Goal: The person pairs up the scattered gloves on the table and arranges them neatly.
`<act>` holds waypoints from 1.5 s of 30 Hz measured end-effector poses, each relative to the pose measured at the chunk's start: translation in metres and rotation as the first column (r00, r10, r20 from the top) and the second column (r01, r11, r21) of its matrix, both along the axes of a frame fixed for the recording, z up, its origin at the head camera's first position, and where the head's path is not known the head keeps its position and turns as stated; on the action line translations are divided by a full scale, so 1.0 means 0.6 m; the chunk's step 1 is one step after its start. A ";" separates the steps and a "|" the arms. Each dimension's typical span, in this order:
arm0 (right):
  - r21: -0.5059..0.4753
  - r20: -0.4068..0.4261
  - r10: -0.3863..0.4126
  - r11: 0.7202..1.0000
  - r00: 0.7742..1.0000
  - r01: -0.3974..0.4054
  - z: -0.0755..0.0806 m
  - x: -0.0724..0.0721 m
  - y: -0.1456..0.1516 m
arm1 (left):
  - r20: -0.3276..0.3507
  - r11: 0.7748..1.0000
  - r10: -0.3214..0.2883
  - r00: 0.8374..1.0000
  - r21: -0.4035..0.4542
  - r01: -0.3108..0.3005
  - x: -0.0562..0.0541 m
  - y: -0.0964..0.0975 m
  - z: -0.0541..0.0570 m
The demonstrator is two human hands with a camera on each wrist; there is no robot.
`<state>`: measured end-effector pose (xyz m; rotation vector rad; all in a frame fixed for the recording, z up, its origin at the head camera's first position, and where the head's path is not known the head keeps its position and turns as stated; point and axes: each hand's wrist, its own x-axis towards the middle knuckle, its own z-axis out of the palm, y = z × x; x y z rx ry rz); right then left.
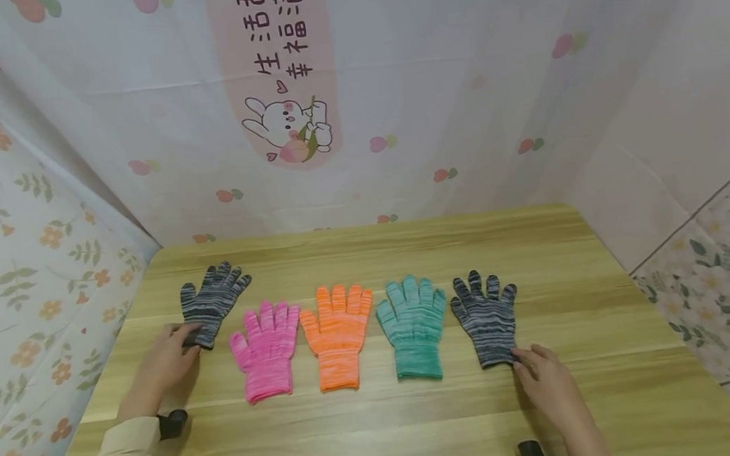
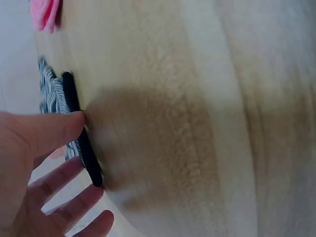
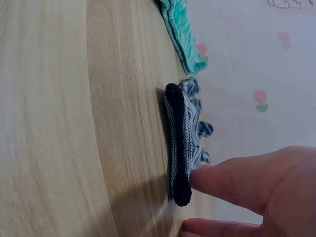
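Observation:
My left hand (image 1: 167, 358) is at the cuff of a dark grey striped knit glove (image 1: 208, 304), which lies tilted at the table's left. In the left wrist view my thumb rests across the cuff's black edge (image 2: 89, 153), with fingertips against its other side. My right hand (image 1: 550, 377) is at the lower right corner of another dark grey striped glove (image 1: 489, 322). One digit touches that glove's black-edged cuff (image 3: 178, 143) in the right wrist view, while another finger lies apart, below the corner. Both gloves lie flat with spread fingers.
Between the grey gloves lie a pink glove (image 1: 268, 355), an orange glove (image 1: 339, 339) and a teal glove (image 1: 414, 330), cuffs toward me. They rest on a wood-grain table (image 1: 366, 433). A printed curtain (image 1: 420, 104) hangs behind its far edge.

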<state>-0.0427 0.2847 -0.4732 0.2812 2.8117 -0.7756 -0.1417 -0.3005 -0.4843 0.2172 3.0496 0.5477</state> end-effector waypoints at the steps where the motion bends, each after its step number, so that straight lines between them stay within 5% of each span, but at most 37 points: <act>1: -0.003 0.000 0.001 1.000 1.000 -0.001 0.000 0.000 -0.001 | -0.002 1.000 0.009 1.000 -0.003 -0.009 0.001 0.000 0.000; 9: -0.039 0.002 -0.005 0.999 1.000 0.005 0.000 0.001 -0.005 | -0.013 0.995 0.058 0.998 0.077 -0.057 0.000 -0.005 0.002; 16: -0.035 0.003 -0.005 0.999 1.000 0.006 -0.001 0.001 -0.007 | 0.051 0.990 0.085 0.995 0.111 -0.090 -0.003 -0.008 0.005; 23: -0.030 0.035 -0.014 0.999 0.999 0.015 0.002 0.002 -0.006 | -0.054 0.979 0.159 0.986 0.136 -0.150 -0.015 0.001 0.025; 26: -0.029 0.045 -0.011 1.000 0.999 0.012 0.002 0.002 -0.005 | -0.055 0.943 0.254 0.966 0.234 -0.235 -0.025 0.018 0.051; 30: -0.024 0.052 -0.007 1.000 0.999 0.008 0.002 0.002 -0.003 | -0.008 0.850 0.340 0.940 0.430 -0.304 -0.044 0.057 0.104; 34: -0.021 0.059 -0.003 1.000 0.998 0.005 0.001 0.004 -0.001 | -0.092 0.808 0.293 0.952 0.556 -0.195 -0.068 0.122 0.155; 40: -0.012 0.040 0.010 1.000 0.999 -0.010 0.002 0.003 -0.003 | -0.372 0.857 0.152 0.916 0.512 0.066 -0.098 0.244 0.203; 45: -0.018 0.043 0.016 1.000 0.999 -0.015 0.003 0.002 -0.007 | -0.384 0.896 -0.021 0.923 0.402 0.188 -0.115 0.353 0.232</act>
